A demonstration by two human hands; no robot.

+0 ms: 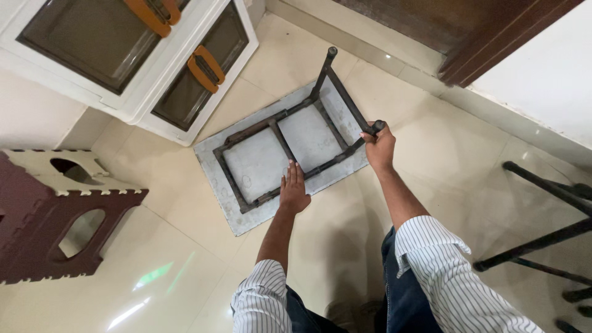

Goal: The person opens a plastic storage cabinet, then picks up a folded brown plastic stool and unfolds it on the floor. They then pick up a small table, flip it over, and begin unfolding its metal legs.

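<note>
1. Small table (259, 161) upside down on the tiled floor (185, 259), pale top flat against the tiles, dark metal frame facing up.
2. Left hand (293, 190) flat on the near edge of the frame, palm down, fingers straight and close together; pressing, not gripping.
3. Right hand (379, 147) closed around the end of a folding leg (348, 102) at the table's right end; fist tight on the bar.
4. Leg raised at a slant off the frame, its far end pointing toward the wall.
5. Both forearms bare, striped shirt sleeves (444, 271) rolled up.
6. White cabinet (132, 61) with dark glass doors and orange handles just beyond the table's far left corner.
7. Maroon and cream plastic step stool (61, 216) on the floor to the left, well apart from the table.
8. Dark metal bars (542, 240) of another frame at the right edge, only partly in view.
</note>
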